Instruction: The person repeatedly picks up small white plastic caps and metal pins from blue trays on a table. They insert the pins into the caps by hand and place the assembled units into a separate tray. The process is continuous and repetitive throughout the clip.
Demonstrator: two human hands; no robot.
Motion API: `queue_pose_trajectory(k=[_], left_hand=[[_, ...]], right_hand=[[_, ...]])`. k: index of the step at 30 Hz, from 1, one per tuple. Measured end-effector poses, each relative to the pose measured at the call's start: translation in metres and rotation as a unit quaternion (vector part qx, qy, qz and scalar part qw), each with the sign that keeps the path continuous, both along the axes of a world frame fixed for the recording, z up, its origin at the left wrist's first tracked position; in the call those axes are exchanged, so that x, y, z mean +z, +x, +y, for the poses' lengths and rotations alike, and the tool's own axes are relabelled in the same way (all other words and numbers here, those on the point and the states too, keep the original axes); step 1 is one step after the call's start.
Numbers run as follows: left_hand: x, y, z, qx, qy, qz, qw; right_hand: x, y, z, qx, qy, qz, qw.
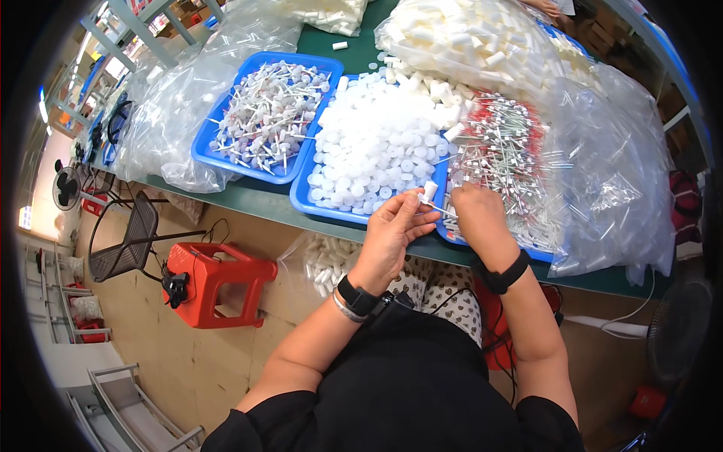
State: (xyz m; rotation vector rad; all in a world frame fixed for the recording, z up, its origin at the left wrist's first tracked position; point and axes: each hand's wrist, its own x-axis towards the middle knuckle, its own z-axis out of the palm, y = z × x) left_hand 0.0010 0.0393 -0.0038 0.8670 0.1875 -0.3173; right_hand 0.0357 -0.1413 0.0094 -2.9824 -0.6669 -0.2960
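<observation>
Above the near edge of the middle tray, my left hand (393, 235) pinches a small white cylinder (430, 190) between thumb and fingertips. A thin rod (443, 210) runs from there toward my right hand (480, 218), whose curled fingers are closed at its other end; the exact grip is partly hidden. Just beyond my left hand, a blue tray (301, 197) holds a heap of translucent white discs (369, 154). Past my right hand lies a pile of thin metal pins (501, 151) with red and white ends, in another blue tray (541, 255).
A third blue tray (202, 149) at left holds pins fitted with discs (267, 113). Large plastic bags of white cylinders (474, 45) and a clear bag (614, 173) crowd the green table (263, 202). A red stool (218, 282) and a black chair (132, 237) stand at left.
</observation>
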Motion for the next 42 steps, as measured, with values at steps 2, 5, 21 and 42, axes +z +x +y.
queue_pose_trajectory(k=[2, 5, 21, 42], left_hand=[[-0.003, 0.000, 0.000, -0.005, -0.007, 0.001, 1.000], [-0.003, 0.001, -0.001, -0.006, -0.012, 0.006, 1.000], [0.009, 0.004, -0.005, 0.027, -0.052, -0.012, 0.998], [-0.004, -0.009, -0.020, -0.065, -0.080, 0.002, 0.995]], right_hand=[[0.002, 0.002, -0.001, 0.015, -0.017, 0.012, 1.000], [-0.002, 0.006, -0.008, 0.042, -0.015, 0.007, 0.999], [0.025, -0.040, -0.019, 0.012, 0.390, 0.068, 0.918], [0.025, -0.052, -0.013, -0.025, 0.480, 0.222, 0.848]])
